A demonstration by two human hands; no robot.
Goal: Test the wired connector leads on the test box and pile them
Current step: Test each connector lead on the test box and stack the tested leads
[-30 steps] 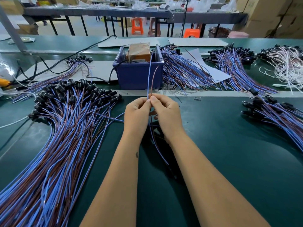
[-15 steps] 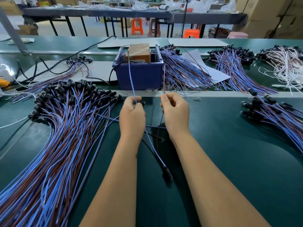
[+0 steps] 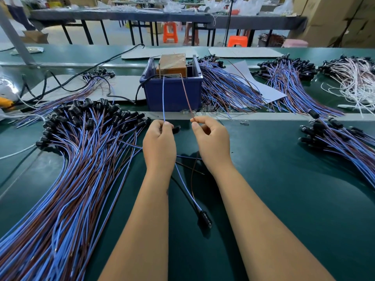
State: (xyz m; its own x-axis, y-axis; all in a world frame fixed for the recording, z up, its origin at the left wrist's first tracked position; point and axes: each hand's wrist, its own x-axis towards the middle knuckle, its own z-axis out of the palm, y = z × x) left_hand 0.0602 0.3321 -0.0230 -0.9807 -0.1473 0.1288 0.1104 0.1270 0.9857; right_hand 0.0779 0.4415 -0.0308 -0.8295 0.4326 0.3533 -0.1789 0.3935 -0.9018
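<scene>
My left hand (image 3: pixel 159 141) pinches the blue wire (image 3: pixel 163 98) of one connector lead, and my right hand (image 3: pixel 211 138) pinches its brown wire (image 3: pixel 186 94). Both wire ends reach up to the top of the orange test box (image 3: pixel 172 64), which sits inside a blue bin (image 3: pixel 172 94). The lead's black connector (image 3: pixel 204 219) lies on the green mat between my forearms. A big pile of blue-and-brown leads (image 3: pixel 77 159) fans out to the left of my left arm.
More lead bundles lie behind the bin on the right (image 3: pixel 229 90), at the far right (image 3: pixel 341 142) and at the back (image 3: pixel 288 74). White wires (image 3: pixel 355 78) sit at the back right. A black cable (image 3: pixel 81 78) snakes across the left. Small clear parts (image 3: pixel 207 112) lie before the bin.
My hands have spread apart, separating the blue and brown wires, and the wire tips have moved up to the test box top. The connector slid into view between my forearms.
</scene>
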